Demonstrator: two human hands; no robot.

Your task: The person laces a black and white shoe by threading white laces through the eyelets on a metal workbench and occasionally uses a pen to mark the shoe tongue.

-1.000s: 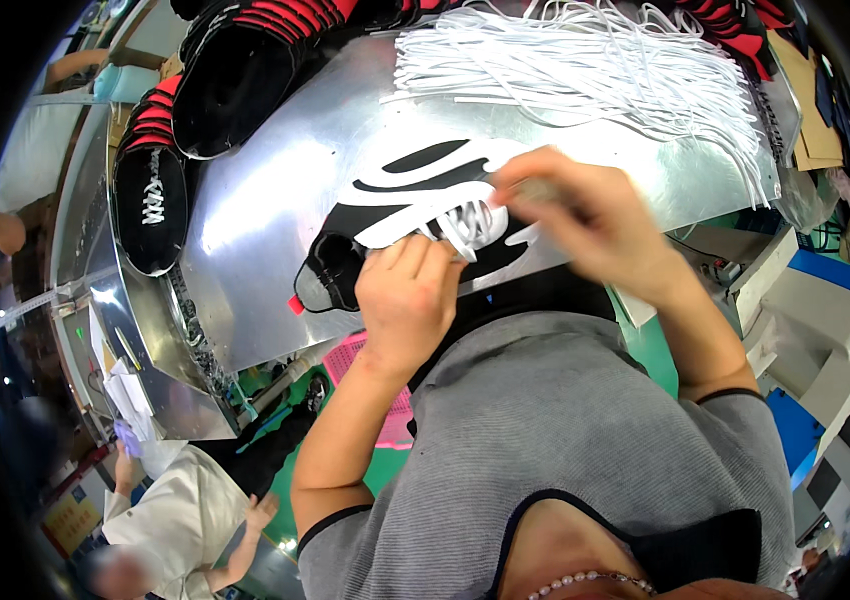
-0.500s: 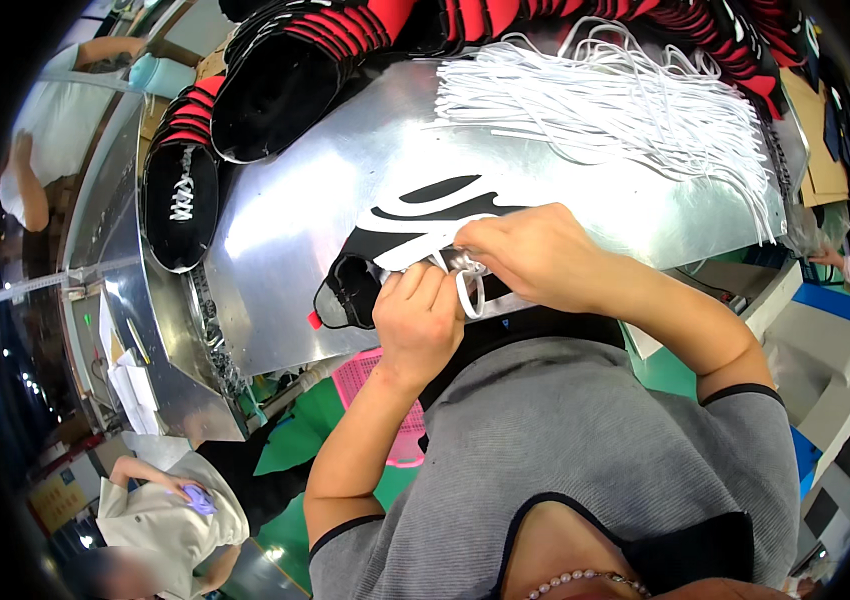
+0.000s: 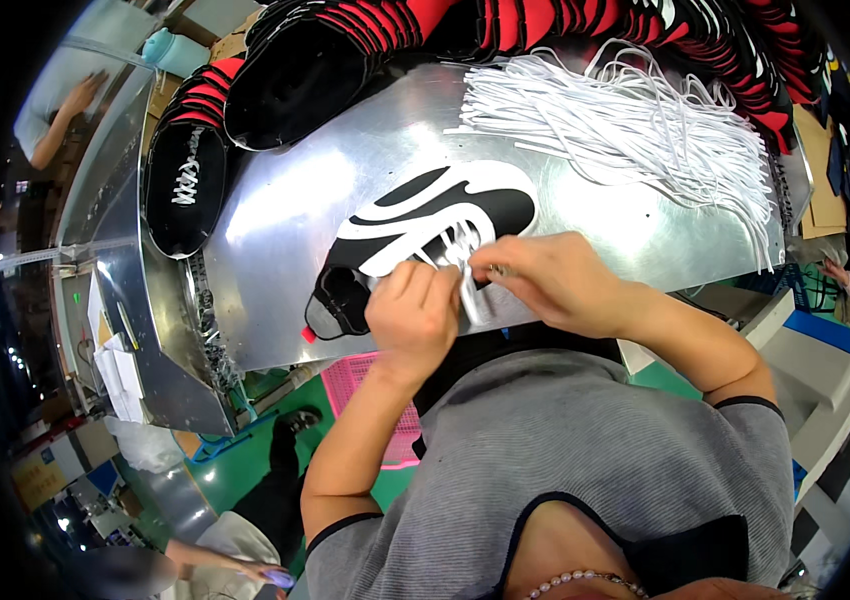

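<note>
A black shoe upper [image 3: 355,258] with white overlays and a red heel tab lies on its side on the metal table, close to its near edge. My left hand [image 3: 413,318] is closed at the lacing opening, gripping the upper's edge. Across from it, my right hand [image 3: 560,285] pinches a white shoelace [image 3: 467,262] over the eyelets. The lace is partly threaded there, and a loop of it dangles between my hands. A small shiny bit shows at my right fingertips, too small to make out. Fingers hide part of the eyelet row.
White laces [image 3: 615,120] lie in a wide bundle at the back right of the metal table [image 3: 275,220]. Stacked black and red uppers [image 3: 295,85] line the far edge; a laced one [image 3: 185,190] stands left. Below is a pink basket [image 3: 345,385]. A person [image 3: 235,545] is at lower left.
My right hand has drawn back toward me and slightly right, uncovering the upper's toe and lacing area. The upper has shifted slightly. The person at lower left has moved lower in view.
</note>
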